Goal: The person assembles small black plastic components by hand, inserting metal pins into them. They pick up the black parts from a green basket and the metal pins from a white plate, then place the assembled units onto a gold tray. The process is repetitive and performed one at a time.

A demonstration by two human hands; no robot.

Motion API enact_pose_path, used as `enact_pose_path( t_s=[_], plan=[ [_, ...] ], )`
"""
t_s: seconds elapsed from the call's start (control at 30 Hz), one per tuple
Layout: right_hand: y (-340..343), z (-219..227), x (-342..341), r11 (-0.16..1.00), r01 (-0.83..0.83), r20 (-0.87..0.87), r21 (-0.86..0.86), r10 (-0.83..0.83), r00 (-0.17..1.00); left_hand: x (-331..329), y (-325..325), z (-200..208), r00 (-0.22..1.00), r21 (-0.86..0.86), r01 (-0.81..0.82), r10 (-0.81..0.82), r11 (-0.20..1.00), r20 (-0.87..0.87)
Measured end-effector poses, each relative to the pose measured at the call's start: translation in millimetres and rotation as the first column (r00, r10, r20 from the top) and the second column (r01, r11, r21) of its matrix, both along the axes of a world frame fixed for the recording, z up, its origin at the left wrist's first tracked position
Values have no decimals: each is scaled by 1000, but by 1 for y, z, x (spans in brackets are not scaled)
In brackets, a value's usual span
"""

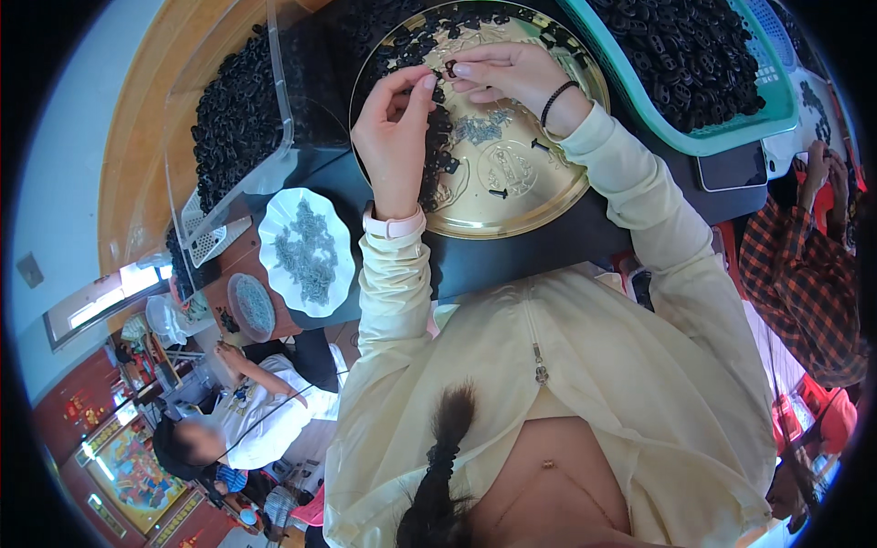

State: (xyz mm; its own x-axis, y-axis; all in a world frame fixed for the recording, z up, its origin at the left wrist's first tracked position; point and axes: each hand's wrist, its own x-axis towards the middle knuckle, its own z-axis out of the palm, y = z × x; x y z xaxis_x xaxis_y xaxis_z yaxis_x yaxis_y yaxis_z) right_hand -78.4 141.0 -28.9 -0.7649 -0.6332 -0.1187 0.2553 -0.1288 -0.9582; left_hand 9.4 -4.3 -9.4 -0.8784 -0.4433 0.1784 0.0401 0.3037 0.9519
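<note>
Both hands (448, 78) pinch a small black part (450, 68), seemingly mostly hidden.

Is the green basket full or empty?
Full. The green basket is heaped with small black pieces nearly to its rim.

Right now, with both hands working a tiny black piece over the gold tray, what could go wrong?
1. The small black part is pinched only at the fingertips of the left hand and right hand; it could slip into the loose black pieces on the gold tray and be hard to find.
2. The left sleeve lies close to the white scalloped dish of small grey parts; a sideways elbow move might knock it.
</note>
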Motion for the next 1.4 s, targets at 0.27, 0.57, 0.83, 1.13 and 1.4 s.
enact_pose_path(
  t_s=[0.27,0.57,0.83,1.13,1.4],
  plan=[
    [-1,0,1,997,-2,-18,74,4,1000,-2,-1,-5,997,42,80,-79,996,-24],
    [-1,0,1,996,18,-37,85,-15,999,-3,1,-6,996,110,80,-77,991,-34],
    [-1,-12,0,995,5,-87,100,3,996,-2,0,-9,994,-12,105,-105,994,13],
    [3,-5,7,991,-82,-8,106,83,997,-8,-23,-1,946,-61,239,-218,969,241],
    [4,0,0,994,14,-44,104,-9,999,-68,-48,-18,988,-802,-33,141,596,64]
  ],
)
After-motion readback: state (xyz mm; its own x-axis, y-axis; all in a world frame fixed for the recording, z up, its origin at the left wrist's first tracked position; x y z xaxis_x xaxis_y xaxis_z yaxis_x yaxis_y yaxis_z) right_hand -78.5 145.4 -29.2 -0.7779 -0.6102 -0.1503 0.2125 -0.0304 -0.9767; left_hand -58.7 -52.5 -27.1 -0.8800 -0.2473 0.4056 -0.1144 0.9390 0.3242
